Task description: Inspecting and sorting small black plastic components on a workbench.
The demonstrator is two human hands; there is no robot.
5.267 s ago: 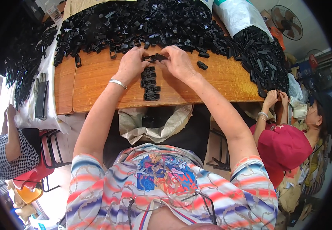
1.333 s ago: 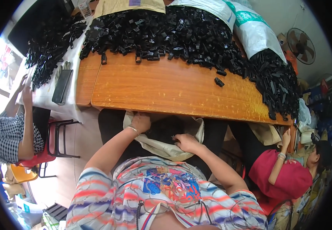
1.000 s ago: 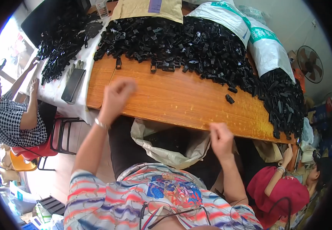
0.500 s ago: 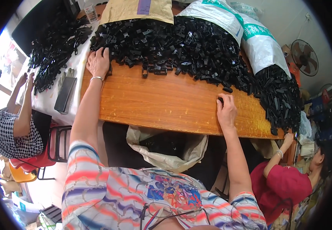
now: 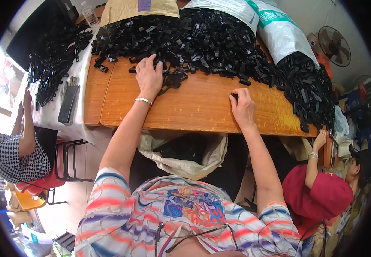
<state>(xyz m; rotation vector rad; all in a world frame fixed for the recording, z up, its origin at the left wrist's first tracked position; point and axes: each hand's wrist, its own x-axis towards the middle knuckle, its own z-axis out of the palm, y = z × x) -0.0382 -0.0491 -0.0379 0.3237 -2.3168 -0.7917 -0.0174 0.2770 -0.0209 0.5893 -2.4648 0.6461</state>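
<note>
Our wooden table (image 5: 194, 107) carries heaped black clips (image 5: 211, 38); our left hand (image 5: 149, 77) spreads open on them, right hand (image 5: 242, 109) pinches one clip (image 5: 234, 96)

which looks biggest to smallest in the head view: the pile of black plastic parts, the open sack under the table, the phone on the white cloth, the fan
1. pile of black plastic parts
2. open sack
3. fan and phone: look alike in size, and the fan stands farther off, so unranked.

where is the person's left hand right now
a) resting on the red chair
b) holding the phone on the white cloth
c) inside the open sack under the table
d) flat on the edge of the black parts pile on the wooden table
d: the left hand lies spread, palm down, on the near edge of the pile of black plastic parts on the wooden table.
</note>
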